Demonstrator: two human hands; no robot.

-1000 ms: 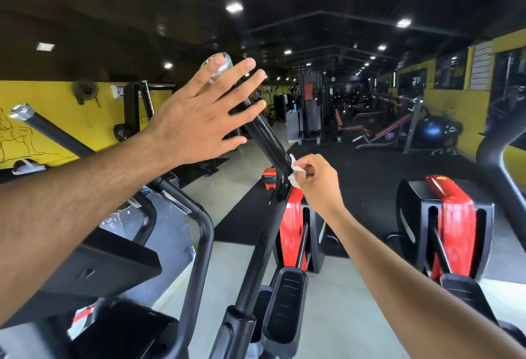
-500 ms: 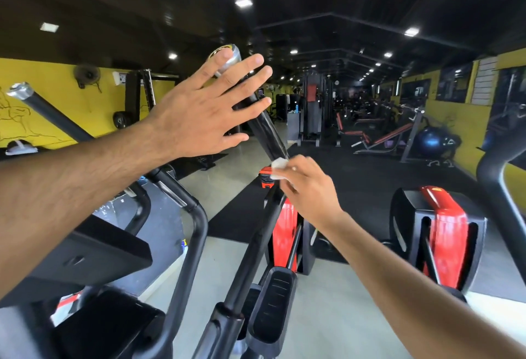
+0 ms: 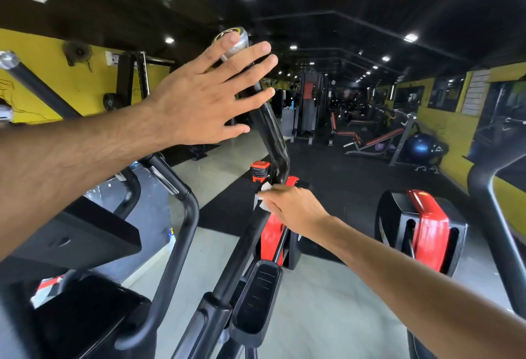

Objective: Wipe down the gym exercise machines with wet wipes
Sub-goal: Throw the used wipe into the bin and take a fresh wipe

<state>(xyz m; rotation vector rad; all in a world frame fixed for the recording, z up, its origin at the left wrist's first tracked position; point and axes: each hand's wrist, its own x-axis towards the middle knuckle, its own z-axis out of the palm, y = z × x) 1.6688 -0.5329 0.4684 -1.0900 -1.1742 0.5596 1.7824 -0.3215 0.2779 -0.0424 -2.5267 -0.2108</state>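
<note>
white wet wipe [image 3: 264, 195] is being gripped by right hand [image 3: 293, 207] against black handlebar [image 3: 271, 131]; bar's top is being pressed by flat, straight-fingered left hand [image 3: 205, 96], nothing held.

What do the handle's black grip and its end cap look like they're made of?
Black grip: probably rubber or glossy plastic sleeve; it shows soft streaky highlights. End cap: looks like polished or chromed metal, silver with bright mirror-like glare. The left hand rests flat against it.
</note>
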